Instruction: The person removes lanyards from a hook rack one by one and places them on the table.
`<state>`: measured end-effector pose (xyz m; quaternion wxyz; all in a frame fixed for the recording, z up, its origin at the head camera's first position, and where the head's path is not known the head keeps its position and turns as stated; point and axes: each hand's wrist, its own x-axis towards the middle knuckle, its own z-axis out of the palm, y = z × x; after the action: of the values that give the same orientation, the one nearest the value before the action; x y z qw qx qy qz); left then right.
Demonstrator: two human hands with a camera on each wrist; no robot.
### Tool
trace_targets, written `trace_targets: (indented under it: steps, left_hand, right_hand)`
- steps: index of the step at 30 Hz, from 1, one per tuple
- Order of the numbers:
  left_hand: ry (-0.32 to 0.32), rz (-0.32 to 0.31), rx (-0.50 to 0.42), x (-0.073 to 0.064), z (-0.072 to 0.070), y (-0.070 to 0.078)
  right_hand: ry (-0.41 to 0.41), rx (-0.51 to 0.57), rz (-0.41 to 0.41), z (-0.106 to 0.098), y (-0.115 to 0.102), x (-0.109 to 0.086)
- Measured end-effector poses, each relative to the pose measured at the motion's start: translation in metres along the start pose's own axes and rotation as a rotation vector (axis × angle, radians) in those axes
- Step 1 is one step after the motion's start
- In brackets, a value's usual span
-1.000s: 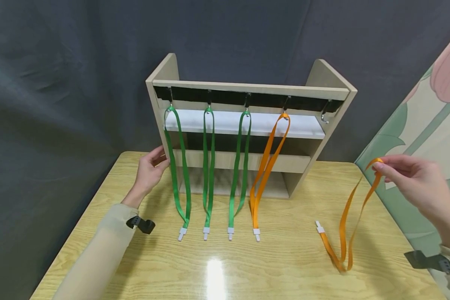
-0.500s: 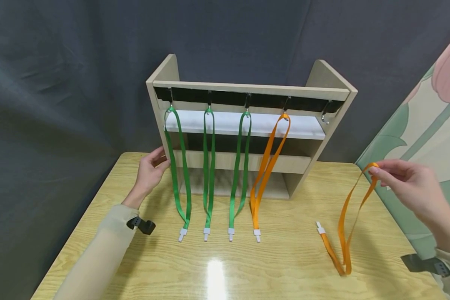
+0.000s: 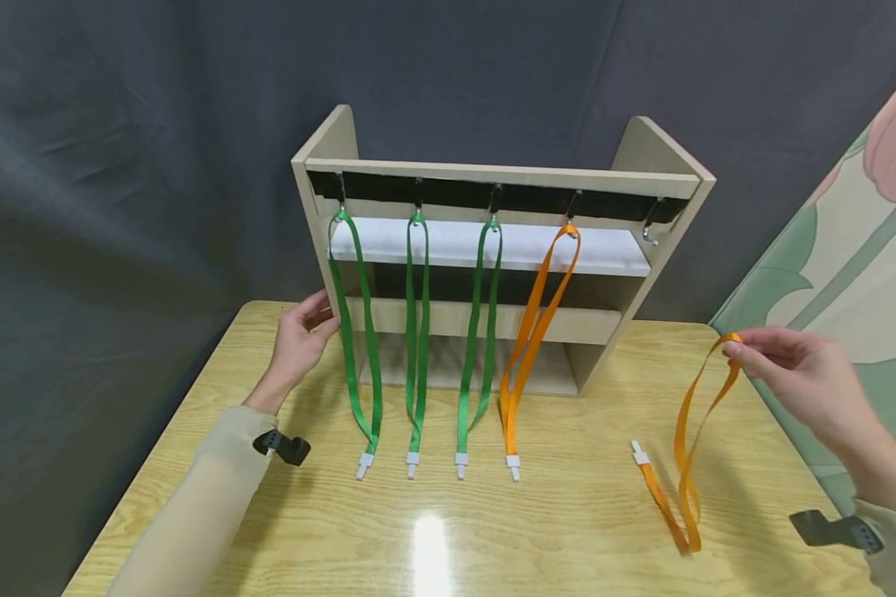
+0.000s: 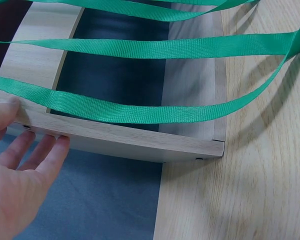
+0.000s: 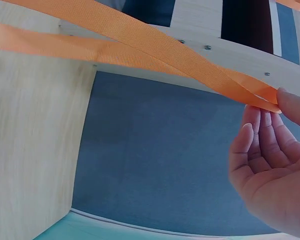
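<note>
While the left hand [image 3: 299, 344] is gripping one wooden shelf unit [image 3: 448, 321], the right hand [image 3: 806, 377] is pinching one orange lanyard [image 3: 679, 431] to the unit's right; three green lanyards [image 3: 423, 348] and another orange one [image 3: 536, 336] are occupying four of five hooks [image 3: 648, 225].

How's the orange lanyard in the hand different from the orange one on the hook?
The right hand pinches the held lanyard; a hook holds the hung lanyard. The held lanyard's clip points toward the head view's top; the hung lanyard's clip points toward its bottom. Both are orange with a white clip.
</note>
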<state>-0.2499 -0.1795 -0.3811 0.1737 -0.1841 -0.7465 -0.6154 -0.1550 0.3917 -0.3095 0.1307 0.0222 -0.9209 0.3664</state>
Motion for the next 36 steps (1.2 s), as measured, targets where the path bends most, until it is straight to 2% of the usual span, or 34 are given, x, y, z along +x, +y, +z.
trace_targets:
  steps: [11, 19, 30, 36]
  left_hand:
    - [0.000, 0.024, 0.000, 0.002, 0.000, -0.001]
    - [0.004, 0.019, 0.004, 0.000, 0.000, 0.000]
    - [0.005, 0.015, 0.016, 0.000, 0.000, -0.001]
    - [0.002, 0.005, 0.006, 0.000, 0.000, -0.002]
  right_hand:
    - [-0.009, -0.034, -0.020, 0.006, 0.009, -0.001]
    - [-0.043, 0.002, -0.033, 0.010, 0.015, -0.001]
    - [-0.065, 0.010, 0.009, 0.018, 0.024, -0.003]
    - [-0.058, 0.019, 0.004, 0.020, 0.029, -0.004]
